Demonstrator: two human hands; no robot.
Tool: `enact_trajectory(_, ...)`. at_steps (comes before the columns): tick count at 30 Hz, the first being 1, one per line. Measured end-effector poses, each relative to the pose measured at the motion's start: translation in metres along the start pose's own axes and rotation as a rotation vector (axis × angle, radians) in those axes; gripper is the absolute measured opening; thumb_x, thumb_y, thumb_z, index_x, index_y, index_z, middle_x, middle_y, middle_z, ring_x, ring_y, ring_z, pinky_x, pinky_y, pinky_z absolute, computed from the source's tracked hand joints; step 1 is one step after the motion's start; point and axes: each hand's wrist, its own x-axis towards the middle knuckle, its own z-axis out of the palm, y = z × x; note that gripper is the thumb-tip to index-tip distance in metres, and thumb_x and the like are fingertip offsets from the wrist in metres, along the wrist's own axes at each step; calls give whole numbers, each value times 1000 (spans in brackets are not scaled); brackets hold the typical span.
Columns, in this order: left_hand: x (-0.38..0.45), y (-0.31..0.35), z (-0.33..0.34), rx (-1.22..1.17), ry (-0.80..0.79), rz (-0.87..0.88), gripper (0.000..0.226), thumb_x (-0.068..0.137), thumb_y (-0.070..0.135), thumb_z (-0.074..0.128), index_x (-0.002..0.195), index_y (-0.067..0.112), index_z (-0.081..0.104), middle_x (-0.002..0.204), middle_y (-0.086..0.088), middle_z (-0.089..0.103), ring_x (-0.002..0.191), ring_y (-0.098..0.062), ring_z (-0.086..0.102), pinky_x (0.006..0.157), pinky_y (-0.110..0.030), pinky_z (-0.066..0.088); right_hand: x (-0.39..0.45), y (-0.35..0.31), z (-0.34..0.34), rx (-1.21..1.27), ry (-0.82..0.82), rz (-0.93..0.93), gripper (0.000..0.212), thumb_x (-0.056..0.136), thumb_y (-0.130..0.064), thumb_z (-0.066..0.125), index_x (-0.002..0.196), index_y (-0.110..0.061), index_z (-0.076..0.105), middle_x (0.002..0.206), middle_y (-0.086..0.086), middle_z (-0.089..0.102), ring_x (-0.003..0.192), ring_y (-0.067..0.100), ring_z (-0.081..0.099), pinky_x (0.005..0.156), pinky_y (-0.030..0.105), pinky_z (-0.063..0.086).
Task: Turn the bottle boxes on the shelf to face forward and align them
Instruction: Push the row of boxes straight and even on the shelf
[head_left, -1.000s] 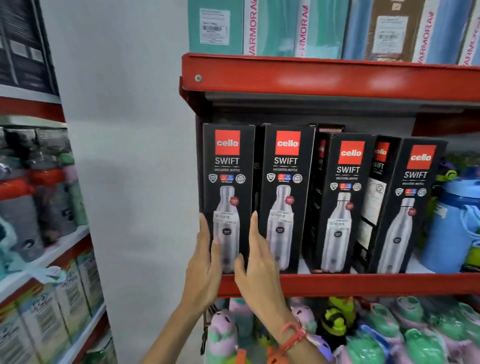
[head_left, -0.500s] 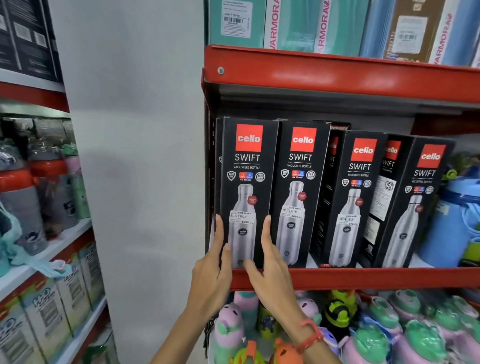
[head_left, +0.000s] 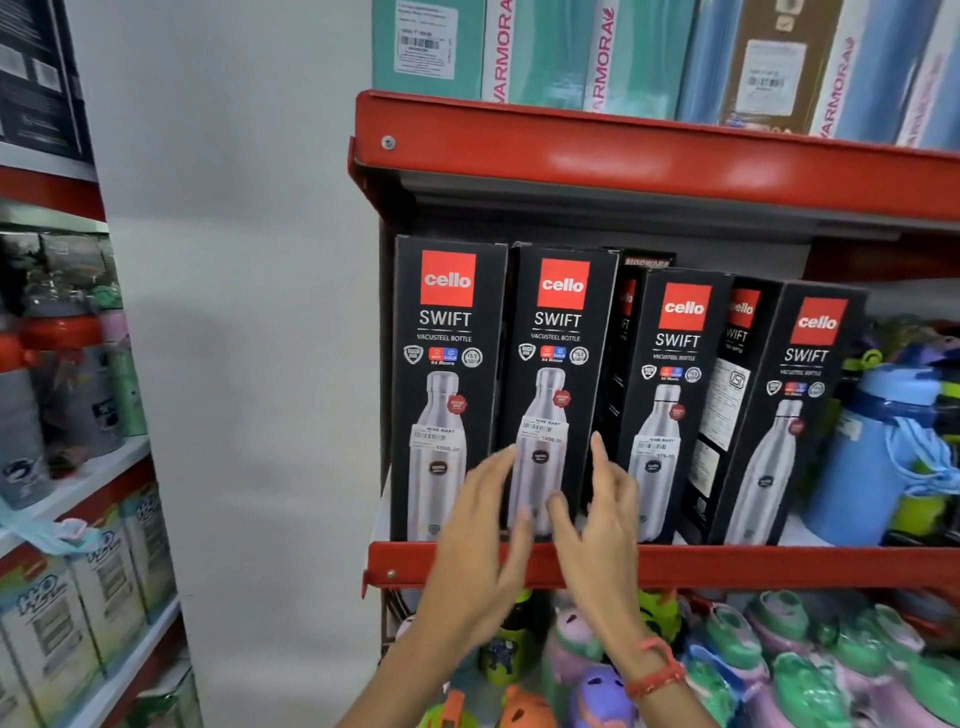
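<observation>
Black Cello Swift bottle boxes stand in a row on a red shelf (head_left: 779, 564). The first box (head_left: 447, 364) and the second box (head_left: 558, 358) face forward, side by side. The third box (head_left: 675, 395) and the fourth box (head_left: 800, 415) stand turned slightly, showing their left sides. My left hand (head_left: 483, 525) and my right hand (head_left: 597, 514) flank the lower part of the second box, fingers spread; whether they touch it is unclear through motion blur.
A blue bottle (head_left: 872, 447) stands right of the boxes. Teal and blue cartons (head_left: 550, 47) fill the upper shelf. Colourful kids' bottles (head_left: 779, 665) crowd the shelf below. A white pillar (head_left: 234, 312) and another rack with bottles (head_left: 67, 374) lie to the left.
Both hands have shifted right from the sides of the first box to either side of the second box. The first box now stands square at the shelf's left end.
</observation>
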Motion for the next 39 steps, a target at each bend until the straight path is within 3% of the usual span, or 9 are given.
enact_trajectory(2, 2, 0, 23, -58, -157, -85, 64, 98, 49, 28, 148, 41, -12, 162, 16, -14, 147, 4, -12, 120, -18, 2, 5, 7, -7, 17, -90, 18, 76, 93, -24, 53, 150, -35, 5, 145, 3, 31, 124, 14, 42, 94, 21, 30)
enact_trajectory(5, 7, -5, 42, -139, -177, -240, 71, 92, 65, 21, 135, 48, -33, 153, 19, -36, 143, 2, -26, 122, -32, -4, 10, 10, -12, 123, -219, 13, 83, 93, -26, 52, 149, -38, -8, 153, -9, 19, 138, 2, 20, 104, 19, 20)
enact_trajectory(12, 21, 9, 51, -169, -9, -421, 72, 90, 60, 18, 148, 35, -14, 164, 6, 0, 147, -3, -1, 119, -30, 7, 16, 10, -13, 181, -318, 21, 78, 96, -37, 44, 142, -49, -18, 139, -26, 16, 125, -8, 19, 99, 17, 24)
enact_trajectory(24, 0, 19, 48, -136, 12, -419, 60, 97, 51, 21, 148, 43, -8, 163, 13, 4, 150, -6, 3, 115, -26, 8, 4, 19, -27, 136, -306, -7, 83, 95, -22, 43, 140, -54, -19, 151, -5, 36, 120, 26, 53, 86, 23, 38)
enact_trajectory(29, -2, 18, 53, -61, 60, -423, 61, 96, 56, 22, 150, 39, -2, 163, 7, 9, 150, -9, 9, 115, -25, 11, 4, 22, -37, 128, -287, -18, 77, 95, -22, 45, 143, -53, -6, 139, -16, 41, 116, 8, 51, 88, 11, 40)
enact_trajectory(31, -8, 25, 59, 69, 166, -299, 57, 97, 53, 25, 151, 35, 15, 158, 5, 17, 147, -8, 16, 115, -21, 12, 6, 28, -45, 136, -143, -5, 70, 93, -21, 48, 147, -47, 11, 136, -14, 43, 120, 8, 49, 97, 22, 41)
enact_trajectory(34, -9, 37, 76, 111, 122, -18, 50, 97, 37, 38, 146, 27, 32, 148, 7, 28, 140, -2, 25, 114, -14, 19, 14, 49, -62, 77, 85, 1, 65, 90, -14, 54, 146, -35, 29, 127, -1, 46, 114, 20, 53, 91, 12, 34)
enact_trajectory(36, -2, 45, 92, 47, -32, 22, 52, 100, 34, 39, 149, 29, 24, 155, 8, 22, 144, 1, 18, 117, -16, 18, 23, 64, -71, 31, 70, 20, 68, 90, -13, 55, 147, -34, 25, 133, 5, 41, 125, 22, 45, 99, 20, 32)
enact_trajectory(39, 15, 51, 118, -36, -183, -91, 66, 102, 35, 31, 147, 33, -18, 159, 8, -24, 146, 0, -21, 116, -10, -6, 32, 78, -80, 55, -102, 36, 77, 92, -11, 50, 150, -36, 5, 154, -2, 25, 144, 15, 23, 109, 26, 25)
